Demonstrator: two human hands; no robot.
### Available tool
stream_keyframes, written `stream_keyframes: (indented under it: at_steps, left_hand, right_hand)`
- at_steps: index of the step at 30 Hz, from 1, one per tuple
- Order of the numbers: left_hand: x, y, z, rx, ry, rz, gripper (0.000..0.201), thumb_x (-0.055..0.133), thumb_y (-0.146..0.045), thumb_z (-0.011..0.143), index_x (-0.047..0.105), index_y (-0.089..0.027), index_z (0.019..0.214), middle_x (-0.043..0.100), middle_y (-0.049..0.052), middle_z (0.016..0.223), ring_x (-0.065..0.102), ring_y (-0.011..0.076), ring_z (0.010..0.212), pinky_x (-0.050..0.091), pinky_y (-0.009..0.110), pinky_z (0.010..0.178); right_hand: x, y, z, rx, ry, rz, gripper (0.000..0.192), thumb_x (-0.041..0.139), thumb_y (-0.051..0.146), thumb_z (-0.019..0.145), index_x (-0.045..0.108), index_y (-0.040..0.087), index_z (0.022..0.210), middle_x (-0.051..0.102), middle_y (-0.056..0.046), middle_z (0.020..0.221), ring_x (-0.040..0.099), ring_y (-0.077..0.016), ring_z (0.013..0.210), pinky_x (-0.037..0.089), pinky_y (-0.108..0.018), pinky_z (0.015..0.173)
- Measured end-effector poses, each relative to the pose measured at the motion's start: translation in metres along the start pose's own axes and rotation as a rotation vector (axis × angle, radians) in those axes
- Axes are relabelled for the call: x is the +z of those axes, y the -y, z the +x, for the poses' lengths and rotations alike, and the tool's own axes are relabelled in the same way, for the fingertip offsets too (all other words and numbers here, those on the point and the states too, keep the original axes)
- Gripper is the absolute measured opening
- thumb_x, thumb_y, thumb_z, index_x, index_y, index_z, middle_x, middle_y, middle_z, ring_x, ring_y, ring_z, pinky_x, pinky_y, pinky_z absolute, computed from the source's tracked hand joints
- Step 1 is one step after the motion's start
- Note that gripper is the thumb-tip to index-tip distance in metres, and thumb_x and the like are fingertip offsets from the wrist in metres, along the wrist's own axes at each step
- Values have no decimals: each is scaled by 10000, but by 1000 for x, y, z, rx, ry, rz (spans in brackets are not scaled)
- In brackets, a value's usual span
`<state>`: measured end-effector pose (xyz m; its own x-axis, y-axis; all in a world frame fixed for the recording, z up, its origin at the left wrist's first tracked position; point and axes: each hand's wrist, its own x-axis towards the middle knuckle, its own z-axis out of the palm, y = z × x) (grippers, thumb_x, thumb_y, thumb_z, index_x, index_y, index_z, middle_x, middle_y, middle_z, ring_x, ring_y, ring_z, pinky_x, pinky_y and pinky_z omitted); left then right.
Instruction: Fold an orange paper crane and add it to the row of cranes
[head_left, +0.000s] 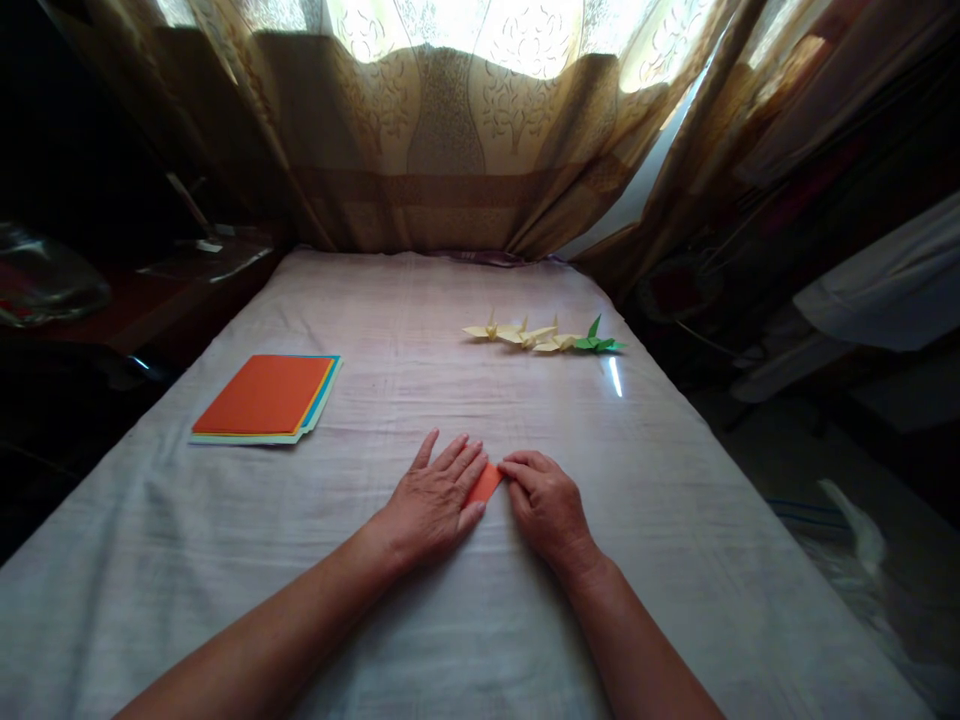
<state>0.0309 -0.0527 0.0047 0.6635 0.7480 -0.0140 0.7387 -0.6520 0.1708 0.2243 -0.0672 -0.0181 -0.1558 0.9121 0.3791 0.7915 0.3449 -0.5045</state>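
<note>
A small folded piece of orange paper (pixel 486 484) lies on the cloth-covered surface between my hands. My left hand (pixel 439 497) rests flat over its left part with the fingers stretched out, hiding much of it. At the paper's right corner, the thumb and fingertips of my right hand (pixel 547 503) are pinched together on the edge. How the hidden part is folded cannot be seen.
A stack of coloured paper sheets (pixel 266 395), orange on top, lies to the left. Farther back on the right stand several folded paper cranes, cream ones (pixel 525 334) and a green one (pixel 597 342). Patterned curtains (pixel 442 130) hang behind the pale cloth (pixel 405 620).
</note>
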Motion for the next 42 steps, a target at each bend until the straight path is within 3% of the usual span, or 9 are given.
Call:
stream_keyframes:
  at_steps: [4, 8, 13, 18, 24, 27, 33, 37, 42]
  left_hand:
    - [5, -5, 2, 24, 36, -37, 522, 420, -437, 983, 375, -298, 1484, 315, 75, 1572, 263, 301, 1452, 147, 521, 1182]
    - [7, -2, 1, 29, 53, -84, 532, 468, -449, 967, 336, -409, 1480, 221, 43, 1609, 183, 336, 1472, 146, 567, 1165]
    - [-2, 2, -4, 52, 88, -93, 552, 489, -495, 950, 368, -371, 1475, 245, 72, 1597, 196, 340, 1468, 121, 590, 1161]
    - [-9, 4, -20, 88, 174, -92, 653, 450, -543, 953, 251, -304, 1528, 194, 113, 1600, 157, 306, 1482, 60, 586, 1167]
    - [-15, 22, -45, 49, 249, -96, 578, 388, -522, 982, 267, -343, 1517, 219, 79, 1594, 179, 301, 1478, 72, 592, 1162]
    - [-15, 40, -51, -27, 190, -136, 488, 347, -459, 1009, 351, -353, 1485, 262, 63, 1584, 219, 297, 1468, 133, 591, 1155]
    - [-4, 55, -40, -130, -112, -237, 327, 443, -334, 970, 645, -275, 1220, 549, 78, 1414, 438, 277, 1353, 238, 576, 1135]
    - [3, 48, -31, -131, -250, -267, 216, 534, -316, 910, 675, -239, 1054, 640, 78, 1296, 501, 284, 1287, 277, 570, 1128]
    - [6, 45, -34, -112, -292, -307, 155, 538, -267, 893, 646, -231, 997, 648, 72, 1278, 495, 277, 1295, 265, 585, 1130]
  right_hand:
    - [0, -6, 0, 44, -48, 65, 332, 469, 70, 793, 754, 205, 900, 719, -68, 922, 661, -181, 863, 541, -322, 846]
    - [0, -7, 1, 63, -45, 117, 321, 479, 81, 787, 756, 207, 889, 718, -67, 916, 665, -186, 864, 546, -325, 835]
    - [-1, -7, 0, 64, -50, 128, 324, 471, 77, 794, 747, 213, 896, 717, -59, 920, 664, -174, 863, 541, -306, 835]
    - [-2, -6, 0, 31, -48, 99, 310, 468, 87, 815, 737, 201, 920, 714, -67, 934, 660, -175, 864, 534, -296, 829]
    - [-6, 2, -1, 12, -26, 45, 239, 495, 167, 880, 721, 202, 948, 714, -67, 943, 646, -189, 886, 512, -309, 837]
    - [-8, 11, -1, 48, 14, -67, 186, 566, 244, 883, 706, 198, 997, 711, -74, 968, 629, -211, 896, 491, -325, 833]
    - [-7, 29, 4, 180, 149, -240, 105, 669, 295, 829, 675, 207, 885, 666, -67, 902, 585, -236, 889, 447, -327, 792]
    - [-6, 35, 8, 232, 184, -228, 73, 665, 244, 814, 640, 201, 867, 656, -65, 905, 578, -229, 894, 424, -316, 788]
    - [-7, 30, 26, 290, 267, -56, 58, 609, 175, 823, 617, 217, 863, 672, -20, 804, 600, -184, 759, 406, -274, 679]
